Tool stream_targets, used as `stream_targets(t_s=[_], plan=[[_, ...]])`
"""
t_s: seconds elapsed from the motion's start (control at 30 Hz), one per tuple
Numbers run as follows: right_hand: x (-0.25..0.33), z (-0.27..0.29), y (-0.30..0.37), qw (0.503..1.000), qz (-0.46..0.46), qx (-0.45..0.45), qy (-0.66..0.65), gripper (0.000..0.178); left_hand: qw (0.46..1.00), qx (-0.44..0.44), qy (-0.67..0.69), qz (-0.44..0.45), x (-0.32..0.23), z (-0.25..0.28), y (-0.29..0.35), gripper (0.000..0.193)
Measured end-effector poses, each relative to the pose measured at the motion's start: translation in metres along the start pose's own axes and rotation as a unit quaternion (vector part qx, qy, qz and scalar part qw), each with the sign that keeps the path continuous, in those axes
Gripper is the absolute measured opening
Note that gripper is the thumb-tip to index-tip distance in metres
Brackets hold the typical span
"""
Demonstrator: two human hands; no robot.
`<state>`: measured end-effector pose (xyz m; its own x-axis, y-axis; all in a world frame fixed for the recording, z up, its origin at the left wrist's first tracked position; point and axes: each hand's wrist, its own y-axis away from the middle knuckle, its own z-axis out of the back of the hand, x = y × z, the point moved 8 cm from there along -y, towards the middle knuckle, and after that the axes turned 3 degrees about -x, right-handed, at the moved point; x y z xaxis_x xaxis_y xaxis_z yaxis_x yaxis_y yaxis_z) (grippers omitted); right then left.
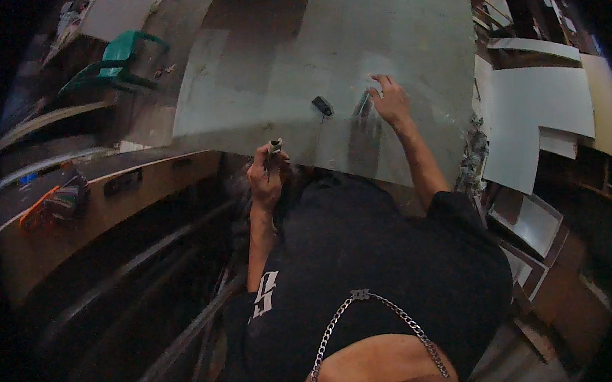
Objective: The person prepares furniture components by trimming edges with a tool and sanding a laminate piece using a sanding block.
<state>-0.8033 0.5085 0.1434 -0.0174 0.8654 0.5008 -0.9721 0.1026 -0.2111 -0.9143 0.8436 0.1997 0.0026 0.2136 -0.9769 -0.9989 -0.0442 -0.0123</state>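
Observation:
My left hand (266,178) is closed around a small pale piece (275,145) with a dark hollow at its top end, held up near the table's front edge. The rest of that piece is hidden by the fingers. Over the grey table (260,84), my right hand (392,102) reaches forward with thumb and fingers apart; I see nothing held in it. Just left of it, a thin dark streak or narrow strip (364,105) shows on the surface, too dim to name. A small dark object (322,106) lies on the table between my two hands.
Back left stands a green plastic chair (119,59). A wooden bench (115,206) at the left carries a bundle with an orange edge (50,202). White panels (535,113) and a framed board (526,222) lean along the right side, beside debris at the table's right edge.

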Motion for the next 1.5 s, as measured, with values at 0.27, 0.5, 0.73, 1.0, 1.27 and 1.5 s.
stream_targets(t_s=[0.27, 0.5, 0.73, 1.0, 1.27, 1.5], plan=[[0.099, -0.094, 0.016, 0.983, 0.108, 0.145, -0.005, 0.037, 0.999, -0.036, -0.019, -0.012, 0.002, 0.011, 0.002, 0.020], [0.148, -0.065, 0.016, 0.838, -0.057, 0.226, -0.494, 0.021, 0.996, -0.066, -0.012, -0.053, -0.033, 0.026, 0.001, 0.023], [0.252, 0.041, 0.024, 0.818, 0.211, 0.254, -0.471, 0.016, 0.992, -0.083, -0.036, -0.085, -0.060, 0.038, 0.003, 0.025], [0.283, 0.033, 0.042, 0.833, 0.282, 0.214, -0.426, 0.019, 0.983, -0.106, -0.070, -0.132, -0.056, 0.058, 0.014, 0.025], [0.310, -0.003, 0.062, 0.799, 0.185, 0.240, -0.520, 0.017, 0.974, -0.146, -0.097, -0.145, -0.062, 0.100, 0.036, 0.022], [0.343, -0.032, 0.080, 0.800, 0.168, 0.266, -0.510, 0.020, 0.965, -0.162, -0.158, -0.135, -0.043, 0.126, 0.044, 0.028]])
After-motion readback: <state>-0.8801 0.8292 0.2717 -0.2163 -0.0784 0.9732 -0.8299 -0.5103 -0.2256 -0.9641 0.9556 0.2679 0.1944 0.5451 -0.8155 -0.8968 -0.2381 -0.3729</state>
